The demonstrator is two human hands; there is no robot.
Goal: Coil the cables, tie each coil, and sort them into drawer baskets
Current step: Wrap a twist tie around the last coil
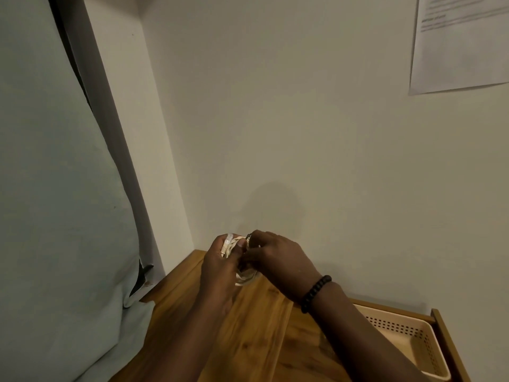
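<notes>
One head view. Two hands were present, one coil [243, 277] of pale cable, one clear plug [228, 239], one basket [429, 351], one open drawer [446, 334], one wooden top [248, 334], one beaded bracelet [315, 293] and one printed sheet [460, 42] on the wall [303, 119].

The coil was held in the air above the wooden top, close to the wall and between the two hands; most of it was hidden behind them, with only a lower arc of loops and a few strands near the plug showing. The number of loops could not be counted. A small dark item at the right fingertips was too blurred to identify. The sheet's text was unreadable, and the sheet was cut off by the upper and right frame edges. The basket, perforated and pale, sat in the drawer at lower right, partly covered by the right forearm and cut off at the bottom edge. A grey-green cushion [55, 188] filled the left side.

The left hand [220, 268] was curled closed around the coil, thumb pressed over the strands, the plug projecting at its upper fingers. The right hand [275, 257], bracelet at the wrist, had its fingers bent inward and pinched at the coil's top; whether it gripped a tie or the cable itself could not be told.
</notes>
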